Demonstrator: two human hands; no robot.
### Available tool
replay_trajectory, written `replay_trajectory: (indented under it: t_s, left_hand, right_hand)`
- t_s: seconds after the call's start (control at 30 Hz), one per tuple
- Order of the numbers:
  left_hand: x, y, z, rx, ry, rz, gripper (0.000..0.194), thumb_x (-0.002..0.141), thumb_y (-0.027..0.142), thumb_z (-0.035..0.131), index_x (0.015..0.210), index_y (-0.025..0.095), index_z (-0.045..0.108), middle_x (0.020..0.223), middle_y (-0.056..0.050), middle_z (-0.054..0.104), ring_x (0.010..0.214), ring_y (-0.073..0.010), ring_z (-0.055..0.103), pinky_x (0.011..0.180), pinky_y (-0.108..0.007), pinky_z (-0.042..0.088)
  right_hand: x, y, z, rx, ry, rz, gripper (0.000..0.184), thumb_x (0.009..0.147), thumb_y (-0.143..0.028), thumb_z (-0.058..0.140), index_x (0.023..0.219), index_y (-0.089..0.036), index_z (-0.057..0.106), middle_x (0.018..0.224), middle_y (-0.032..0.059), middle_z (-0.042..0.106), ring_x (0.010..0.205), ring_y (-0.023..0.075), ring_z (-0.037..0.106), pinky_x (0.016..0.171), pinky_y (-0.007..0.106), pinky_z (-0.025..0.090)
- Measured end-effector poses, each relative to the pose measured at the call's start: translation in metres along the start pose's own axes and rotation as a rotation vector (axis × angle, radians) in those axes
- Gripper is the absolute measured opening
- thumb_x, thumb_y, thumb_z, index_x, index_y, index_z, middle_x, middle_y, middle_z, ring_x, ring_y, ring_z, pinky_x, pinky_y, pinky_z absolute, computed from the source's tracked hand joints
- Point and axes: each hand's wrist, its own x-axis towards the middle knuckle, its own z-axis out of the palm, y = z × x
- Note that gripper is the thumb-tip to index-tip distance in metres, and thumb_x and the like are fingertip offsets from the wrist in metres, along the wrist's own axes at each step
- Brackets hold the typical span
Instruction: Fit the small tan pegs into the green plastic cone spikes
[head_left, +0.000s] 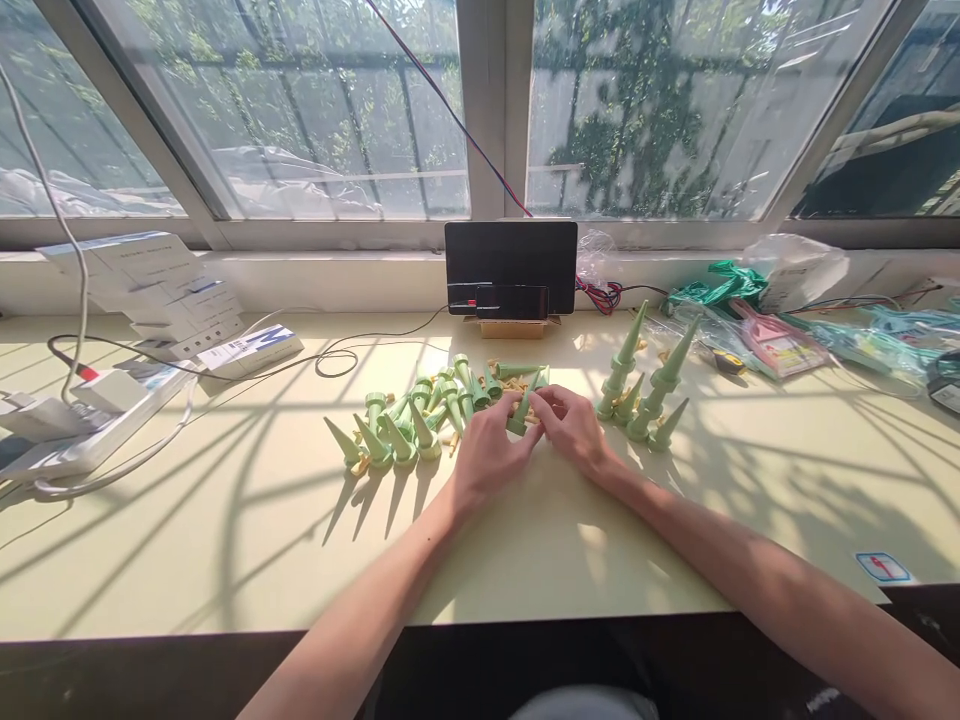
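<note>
My left hand (491, 445) is closed around a green plastic cone (523, 408), fingertips gripping its sides. Close against it, my right hand (571, 425) has thumb and fingers pinched together at the cone; any small part between them is hidden. To the left stand several green cones (403, 440) in a row, points up, with green tubular pieces (450, 390) heaped behind. Small tan pieces (517, 383) lie behind my hands. On the right, tall green spikes (664, 380) stand upright beside shorter cones (670, 425).
A black tablet (511, 255) and a phone (512, 302) lean at the back. White boxes (150, 285), a power strip (97, 425) and cables occupy the left. Plastic bags (780, 340) and a yellow-black tool (726, 362) lie at the back right. A sticker (883, 567) marks the front right edge.
</note>
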Motion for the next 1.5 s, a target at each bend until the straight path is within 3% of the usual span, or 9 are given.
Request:
replay_trajectory:
  t_s: [0.27,0.47,0.57,0.73,0.8,0.93,1.13,1.27,1.5]
  left_hand:
    - [0.0,0.0,-0.003,0.067,-0.095,-0.03,0.053,0.082,0.037,0.064,0.131,0.02,0.055,0.08,-0.001,0.066,0.064,-0.0174,0.061,0.061,-0.026,0.043]
    - [0.005,-0.003,-0.008,-0.064,-0.167,-0.112,0.052,0.083,0.034,0.059,0.132,0.02,0.052,0.087,-0.002,0.067,0.058,-0.0125,0.057,0.058,-0.024,0.044]
    - [0.006,-0.005,-0.008,-0.12,-0.163,-0.132,0.045,0.086,0.029,0.053,0.13,0.02,0.054,0.08,0.0,0.068,0.051,-0.0101,0.052,0.055,-0.023,0.042]
    - [0.005,-0.008,-0.007,-0.136,-0.162,-0.086,0.031,0.089,0.027,0.049,0.114,0.021,0.064,0.063,0.004,0.062,0.046,-0.0101,0.045,0.052,-0.023,0.037]
    - [0.005,-0.009,-0.007,-0.114,-0.146,-0.088,0.028,0.088,0.026,0.05,0.108,0.021,0.068,0.059,0.003,0.061,0.049,-0.0115,0.048,0.053,-0.023,0.038]
    - [0.005,-0.012,-0.005,-0.066,-0.121,-0.091,0.023,0.085,0.026,0.051,0.093,0.02,0.072,0.055,0.003,0.059,0.052,-0.0133,0.052,0.053,-0.024,0.038]
    - [0.005,-0.013,-0.004,-0.041,-0.128,-0.09,0.021,0.083,0.024,0.052,0.084,0.018,0.072,0.054,0.002,0.059,0.053,-0.0131,0.053,0.054,-0.025,0.038]
    - [0.006,-0.01,-0.005,-0.036,-0.046,-0.092,0.02,0.084,0.024,0.051,0.084,0.018,0.071,0.053,0.003,0.056,0.05,-0.0112,0.048,0.056,-0.024,0.038]
    - [0.008,-0.006,-0.007,-0.042,0.088,-0.081,0.018,0.085,0.022,0.053,0.086,0.017,0.07,0.056,0.003,0.058,0.051,-0.0114,0.05,0.057,-0.024,0.039]
  right_hand:
    - [0.001,0.008,0.002,0.033,-0.084,0.031,0.026,0.085,-0.041,0.063,0.088,-0.016,0.07,0.079,0.0065,0.073,0.072,0.0202,0.068,0.062,0.028,0.053]
    - [0.003,0.01,0.001,0.068,-0.167,0.082,0.026,0.085,-0.04,0.062,0.087,-0.016,0.07,0.068,0.0034,0.068,0.048,0.0134,0.055,0.047,0.026,0.045]
    - [0.003,0.01,0.001,0.053,-0.205,0.093,0.027,0.086,-0.042,0.06,0.087,-0.016,0.071,0.066,0.0019,0.067,0.04,0.0103,0.047,0.041,0.025,0.039]
    - [0.003,0.008,0.001,-0.022,-0.206,-0.03,0.026,0.088,-0.035,0.056,0.084,-0.016,0.073,0.075,0.0034,0.072,0.06,0.0149,0.06,0.057,0.026,0.046]
    - [0.003,0.007,0.001,-0.069,-0.199,-0.09,0.025,0.088,-0.032,0.055,0.081,-0.016,0.073,0.076,0.0034,0.073,0.068,0.0162,0.062,0.063,0.026,0.046]
    - [0.003,0.011,0.001,-0.2,-0.17,-0.135,0.024,0.088,-0.029,0.054,0.076,-0.017,0.072,0.07,0.0017,0.07,0.063,0.0146,0.057,0.059,0.025,0.042]
    - [0.008,0.014,-0.003,-0.358,0.006,-0.186,0.019,0.088,-0.025,0.052,0.08,-0.018,0.068,0.076,0.0029,0.069,0.059,0.014,0.054,0.061,0.026,0.042]
    - [0.01,0.015,-0.006,-0.411,0.076,-0.227,0.018,0.088,-0.022,0.051,0.086,-0.018,0.068,0.086,0.0058,0.071,0.062,0.0154,0.055,0.064,0.028,0.044]
    - [0.012,0.023,-0.007,-0.448,-0.058,-0.269,0.022,0.091,-0.022,0.055,0.1,-0.019,0.074,0.091,0.0068,0.066,0.066,0.0156,0.057,0.065,0.029,0.046]
